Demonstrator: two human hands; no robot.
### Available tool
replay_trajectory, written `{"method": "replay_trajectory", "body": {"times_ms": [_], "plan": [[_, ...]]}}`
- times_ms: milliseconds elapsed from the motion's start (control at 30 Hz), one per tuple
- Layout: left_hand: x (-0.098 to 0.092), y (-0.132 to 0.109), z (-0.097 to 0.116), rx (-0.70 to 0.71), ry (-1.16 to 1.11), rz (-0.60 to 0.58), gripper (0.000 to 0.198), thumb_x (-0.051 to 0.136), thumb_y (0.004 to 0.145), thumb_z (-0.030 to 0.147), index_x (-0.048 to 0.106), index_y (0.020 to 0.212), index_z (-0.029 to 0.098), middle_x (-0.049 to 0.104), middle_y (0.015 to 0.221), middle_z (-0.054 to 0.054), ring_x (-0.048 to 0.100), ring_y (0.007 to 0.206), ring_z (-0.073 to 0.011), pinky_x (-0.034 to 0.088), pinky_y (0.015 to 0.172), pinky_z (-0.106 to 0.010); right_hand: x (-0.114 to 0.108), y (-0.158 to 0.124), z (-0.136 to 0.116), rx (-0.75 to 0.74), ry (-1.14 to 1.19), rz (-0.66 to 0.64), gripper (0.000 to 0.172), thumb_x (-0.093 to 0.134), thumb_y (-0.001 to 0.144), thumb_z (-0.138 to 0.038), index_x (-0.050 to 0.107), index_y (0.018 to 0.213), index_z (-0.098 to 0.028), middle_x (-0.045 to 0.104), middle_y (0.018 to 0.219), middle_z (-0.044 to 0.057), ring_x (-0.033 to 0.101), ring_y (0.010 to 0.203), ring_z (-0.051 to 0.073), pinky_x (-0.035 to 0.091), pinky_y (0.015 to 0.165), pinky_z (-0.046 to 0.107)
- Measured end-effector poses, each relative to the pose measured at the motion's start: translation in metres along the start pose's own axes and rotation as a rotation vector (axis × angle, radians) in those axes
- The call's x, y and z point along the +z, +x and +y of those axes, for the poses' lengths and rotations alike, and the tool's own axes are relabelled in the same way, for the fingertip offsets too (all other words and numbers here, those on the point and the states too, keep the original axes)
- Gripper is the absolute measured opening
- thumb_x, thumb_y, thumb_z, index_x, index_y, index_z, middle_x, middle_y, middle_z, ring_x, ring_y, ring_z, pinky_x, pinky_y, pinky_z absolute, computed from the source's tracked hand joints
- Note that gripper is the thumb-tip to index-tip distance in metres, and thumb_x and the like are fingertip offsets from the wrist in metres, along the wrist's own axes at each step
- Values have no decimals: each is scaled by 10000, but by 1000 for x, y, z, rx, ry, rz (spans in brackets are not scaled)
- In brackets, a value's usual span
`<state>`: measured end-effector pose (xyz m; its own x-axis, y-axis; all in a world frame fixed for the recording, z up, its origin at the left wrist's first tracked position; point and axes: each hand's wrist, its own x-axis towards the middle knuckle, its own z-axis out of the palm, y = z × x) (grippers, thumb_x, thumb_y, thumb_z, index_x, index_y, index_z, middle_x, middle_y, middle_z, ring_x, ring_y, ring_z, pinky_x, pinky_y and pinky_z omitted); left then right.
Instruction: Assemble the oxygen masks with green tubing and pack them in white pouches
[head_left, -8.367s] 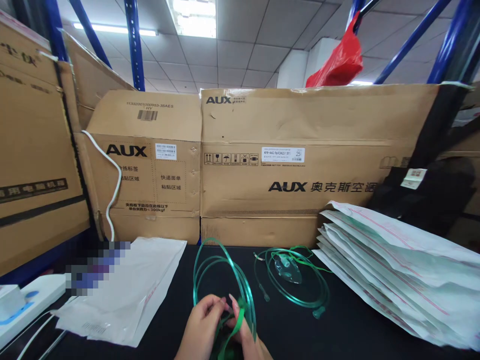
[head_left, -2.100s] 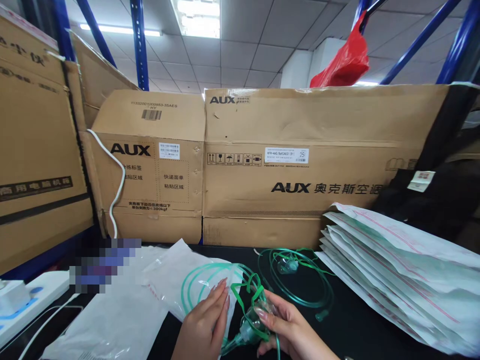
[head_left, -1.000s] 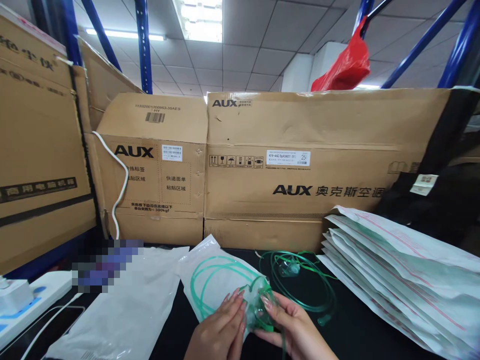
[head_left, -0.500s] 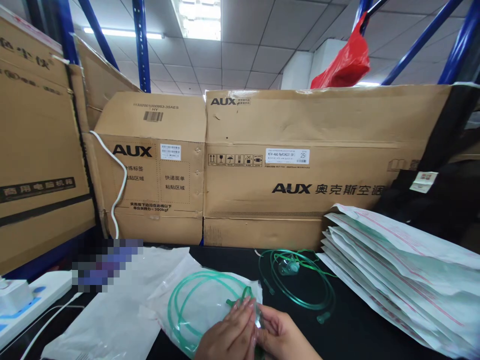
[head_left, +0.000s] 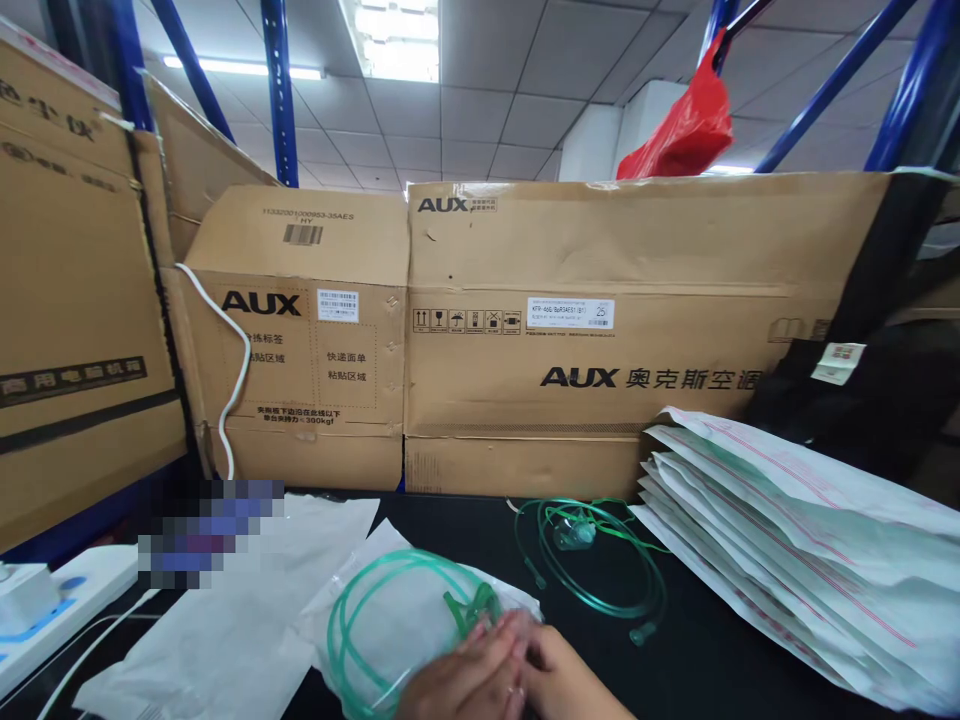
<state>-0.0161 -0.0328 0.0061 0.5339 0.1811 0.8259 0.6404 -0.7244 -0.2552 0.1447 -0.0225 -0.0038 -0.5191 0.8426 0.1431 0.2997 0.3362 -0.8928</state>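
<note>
My left hand (head_left: 466, 668) lies with its fingers held together, its fingertips against my right hand (head_left: 566, 675). Between them is a clear oxygen mask, almost wholly hidden by my fingers. A green strap or fitting (head_left: 474, 606) sticks up just beyond my fingertips. To the left, a loop of green oxygen tubing (head_left: 339, 625) lies at a white and clear plastic bag (head_left: 405, 610); I cannot tell whether it is inside or on top. Behind, another clear mask (head_left: 576, 533) rests with its coiled green tubing (head_left: 600, 598) on the black table.
White envelopes (head_left: 787, 550) are stacked at the right. A flat white bag (head_left: 217, 610) lies at the left, beside a power strip (head_left: 71, 600) with white cables. Cardboard boxes (head_left: 600, 250) wall off the back. A red bag (head_left: 679, 125) hangs above.
My hands have closed in on each other and cover the clear plastic that showed between them. More of the green piece shows above my fingers. The view has shifted slightly.
</note>
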Motion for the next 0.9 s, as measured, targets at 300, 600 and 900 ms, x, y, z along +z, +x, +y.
{"method": "replay_trajectory", "body": {"times_ms": [300,600,900], "plan": [[-43,9,-27,-638,-419,57,278,492,820,135,631,1055,188,664,1091,-72,601,1013,-212,497,850,-351,-29,-6,-48,-353,-621,-56,368,449,834,-158,499,1183,-265,562,933,41,566,809,125,468,735,200],[-42,11,-25,-544,-451,50,272,521,803,112,639,1040,174,682,1058,-71,619,986,-195,510,844,-305,-26,-7,-40,-587,-794,-20,237,382,884,-187,591,995,-193,631,710,36,559,627,128,432,600,215],[-36,16,-13,-188,-448,-103,298,509,810,104,585,1095,143,687,1040,-90,601,1004,-188,490,858,-287,-16,-4,-24,-591,-954,77,337,290,859,-130,554,656,-178,557,511,12,504,468,121,339,471,230]]}}
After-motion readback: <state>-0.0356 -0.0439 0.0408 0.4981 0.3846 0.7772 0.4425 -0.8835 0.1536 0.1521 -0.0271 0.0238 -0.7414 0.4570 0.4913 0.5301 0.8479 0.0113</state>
